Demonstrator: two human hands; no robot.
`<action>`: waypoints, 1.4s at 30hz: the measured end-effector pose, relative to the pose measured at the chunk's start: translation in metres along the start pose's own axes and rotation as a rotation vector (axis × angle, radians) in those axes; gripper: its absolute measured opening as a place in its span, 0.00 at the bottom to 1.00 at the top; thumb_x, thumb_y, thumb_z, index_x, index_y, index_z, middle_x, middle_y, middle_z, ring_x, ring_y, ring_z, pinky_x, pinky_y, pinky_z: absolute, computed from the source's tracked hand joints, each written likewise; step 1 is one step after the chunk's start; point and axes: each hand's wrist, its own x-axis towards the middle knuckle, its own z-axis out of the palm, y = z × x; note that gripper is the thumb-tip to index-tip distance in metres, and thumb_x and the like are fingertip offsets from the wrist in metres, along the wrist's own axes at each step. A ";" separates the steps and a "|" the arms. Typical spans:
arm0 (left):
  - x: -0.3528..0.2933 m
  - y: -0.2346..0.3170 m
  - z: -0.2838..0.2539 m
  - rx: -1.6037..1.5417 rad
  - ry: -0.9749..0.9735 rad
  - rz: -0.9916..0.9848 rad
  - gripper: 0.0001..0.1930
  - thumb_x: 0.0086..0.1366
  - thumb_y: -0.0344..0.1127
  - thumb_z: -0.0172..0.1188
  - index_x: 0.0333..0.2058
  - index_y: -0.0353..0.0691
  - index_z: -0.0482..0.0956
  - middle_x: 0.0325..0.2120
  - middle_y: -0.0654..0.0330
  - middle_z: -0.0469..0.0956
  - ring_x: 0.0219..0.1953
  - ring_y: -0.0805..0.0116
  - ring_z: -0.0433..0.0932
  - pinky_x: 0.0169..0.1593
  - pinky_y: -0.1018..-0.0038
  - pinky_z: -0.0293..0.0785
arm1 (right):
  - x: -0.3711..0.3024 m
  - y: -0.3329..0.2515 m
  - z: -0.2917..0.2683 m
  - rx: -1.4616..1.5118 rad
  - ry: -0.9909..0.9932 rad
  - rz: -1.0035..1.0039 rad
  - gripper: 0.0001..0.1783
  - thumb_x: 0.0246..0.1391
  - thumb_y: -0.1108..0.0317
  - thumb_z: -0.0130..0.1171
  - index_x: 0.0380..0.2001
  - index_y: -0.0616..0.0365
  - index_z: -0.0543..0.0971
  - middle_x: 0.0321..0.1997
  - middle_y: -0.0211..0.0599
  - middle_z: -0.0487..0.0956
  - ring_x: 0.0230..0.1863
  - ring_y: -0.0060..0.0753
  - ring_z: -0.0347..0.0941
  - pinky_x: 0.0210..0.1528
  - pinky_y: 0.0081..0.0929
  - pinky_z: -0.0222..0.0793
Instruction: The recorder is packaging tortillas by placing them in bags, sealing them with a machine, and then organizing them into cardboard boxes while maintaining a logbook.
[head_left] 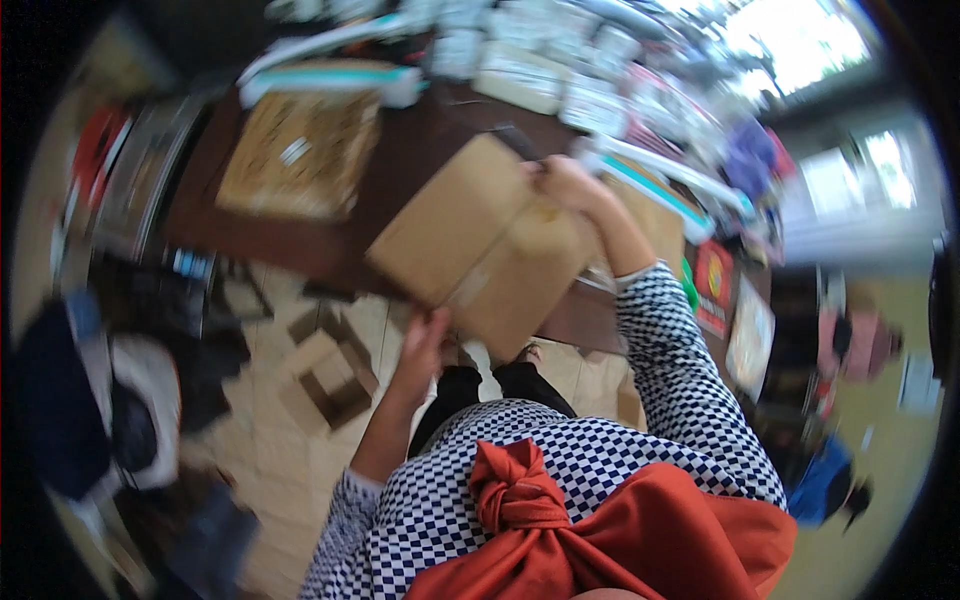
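Note:
A flat brown cardboard box [440,220] is held tilted over the front edge of the table, a crease or seam running across its face. My left hand [425,348] grips its near lower edge, fingers mostly hidden behind the board. At the far right edge, my right hand [570,187] has its fingers closed on the cardboard. A dark slim thing [515,142] shows by those fingertips, too blurred to name; whether the hand holds it I cannot tell.
On the dark table [400,150] lies another taped cardboard box [300,150]. Several white packets [520,75] crowd the back. An open cardboard box [335,380] stands on the tiled floor. At left is a chair [145,400]; a person in blue [820,480] is at far right.

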 end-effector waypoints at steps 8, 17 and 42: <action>-0.049 -0.014 -0.028 -0.031 0.181 -0.055 0.20 0.61 0.44 0.47 0.47 0.38 0.64 0.45 0.59 0.68 0.47 0.66 0.66 0.50 0.71 0.62 | -0.152 -0.014 0.094 0.540 -0.092 0.004 0.11 0.34 0.68 0.56 0.26 0.62 0.77 0.26 0.46 0.77 0.30 0.41 0.75 0.33 0.32 0.71; -0.072 -0.062 -0.001 0.553 0.309 -0.033 0.25 0.60 0.40 0.46 0.53 0.37 0.53 0.50 0.53 0.59 0.51 0.62 0.61 0.52 0.69 0.60 | -0.247 0.047 0.165 0.874 0.224 0.043 0.10 0.39 0.71 0.49 0.20 0.67 0.76 0.22 0.55 0.75 0.27 0.51 0.73 0.32 0.38 0.70; 0.193 -0.449 0.431 1.159 -0.863 -0.256 0.33 0.49 0.36 0.57 0.53 0.34 0.53 0.47 0.52 0.64 0.49 0.63 0.63 0.51 0.72 0.59 | -0.493 0.443 0.397 1.058 0.783 1.357 0.20 0.52 0.54 0.43 0.23 0.60 0.75 0.19 0.54 0.72 0.27 0.56 0.69 0.32 0.45 0.63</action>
